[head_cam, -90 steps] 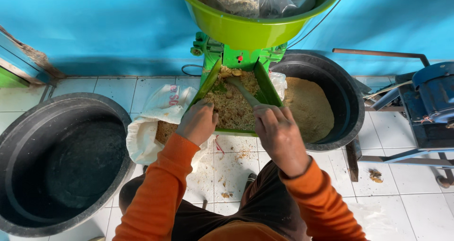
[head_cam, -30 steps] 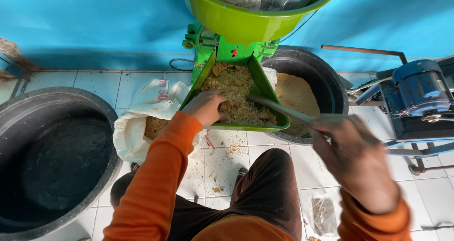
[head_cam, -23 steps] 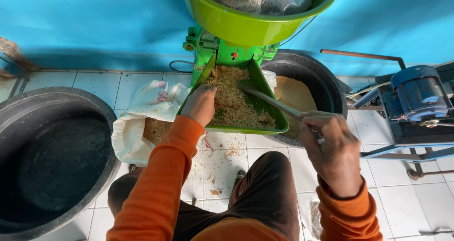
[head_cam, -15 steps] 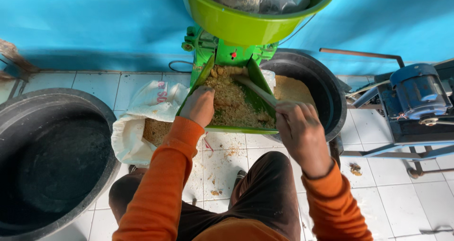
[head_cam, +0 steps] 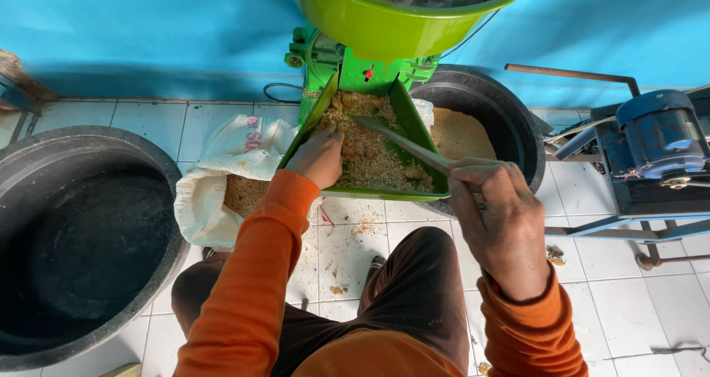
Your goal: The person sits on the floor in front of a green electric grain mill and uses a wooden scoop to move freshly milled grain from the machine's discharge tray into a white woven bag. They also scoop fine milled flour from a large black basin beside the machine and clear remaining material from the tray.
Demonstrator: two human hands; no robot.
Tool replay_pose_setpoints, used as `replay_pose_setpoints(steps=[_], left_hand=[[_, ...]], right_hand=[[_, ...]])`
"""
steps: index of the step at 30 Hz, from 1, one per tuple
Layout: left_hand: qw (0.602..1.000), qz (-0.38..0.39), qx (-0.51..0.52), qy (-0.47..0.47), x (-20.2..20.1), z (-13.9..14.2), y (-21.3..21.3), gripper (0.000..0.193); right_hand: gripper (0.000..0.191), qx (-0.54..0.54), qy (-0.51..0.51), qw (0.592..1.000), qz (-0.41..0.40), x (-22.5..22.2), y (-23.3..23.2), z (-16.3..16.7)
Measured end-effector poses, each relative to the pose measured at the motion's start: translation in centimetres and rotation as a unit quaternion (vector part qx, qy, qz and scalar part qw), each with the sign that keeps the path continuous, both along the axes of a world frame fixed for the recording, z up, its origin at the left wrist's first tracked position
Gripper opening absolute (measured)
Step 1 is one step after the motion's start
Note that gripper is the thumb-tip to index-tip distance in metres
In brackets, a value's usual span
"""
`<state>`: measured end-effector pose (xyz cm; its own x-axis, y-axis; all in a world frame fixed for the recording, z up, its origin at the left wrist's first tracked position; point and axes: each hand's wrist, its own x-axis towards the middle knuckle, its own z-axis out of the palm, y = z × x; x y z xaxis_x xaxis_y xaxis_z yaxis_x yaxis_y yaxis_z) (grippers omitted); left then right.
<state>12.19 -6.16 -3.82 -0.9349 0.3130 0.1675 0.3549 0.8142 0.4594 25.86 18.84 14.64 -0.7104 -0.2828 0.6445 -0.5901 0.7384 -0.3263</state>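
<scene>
1. Green tray [head_cam: 414,125] sits centre-far, sloping down from the green machine [head_cam: 325,59] toward the person, heaped with brown crumbly feed mix [head_cam: 366,144].
2. Left hand [head_cam: 319,157] lies palm-down on the mix at the tray's left side, fingers curled into the material; can't tell whether it grips anything. Orange sleeve runs back near-left.
3. Right hand [head_cam: 497,225] is near-right of the tray, fist clamped round the handle of a long flat stick [head_cam: 403,144] (blade end lies in the mix, pointing far-left).
4. Edges: the tray's near lip hangs over the tiled floor [head_cam: 651,303]; its raised side walls box in the mix left and right. White sack [head_cam: 229,170] is just left of the tray, touching or nearly so; a black tub [head_cam: 510,118] holding tan powder is just behind-right. A big black tub [head_cam: 81,236] is well apart on the left. A blue motor on a frame [head_cam: 658,136] stands at right. Open floor near-right of the tray.
5. Versus half a second ago: the right hand has pulled back nearer and right, off the tray edge; the stick stays in the mix. The left hand is barely moved.
</scene>
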Motion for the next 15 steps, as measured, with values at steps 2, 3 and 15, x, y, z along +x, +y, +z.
replay_pose_setpoints(steps=[2, 3, 15], left_hand=[[1.0, 0.001, -0.005, 0.007, 0.1, 0.1, 0.0, 0.036], [1.0, 0.001, -0.001, 0.012, 0.2, 0.2, 0.0, 0.037], [0.999, 0.009, 0.016, 0.049, 1.0, 1.2, -0.1, 0.025]], right_hand=[[0.013, 0.02, 0.035, 0.999, 0.029, -0.2, -0.8, -0.3], [0.014, 0.03, 0.052, 0.997, 0.044, -0.8, -1.6, -0.8], [0.011, 0.058, 0.051, 0.996, 0.047, -2.0, -4.2, -3.6]])
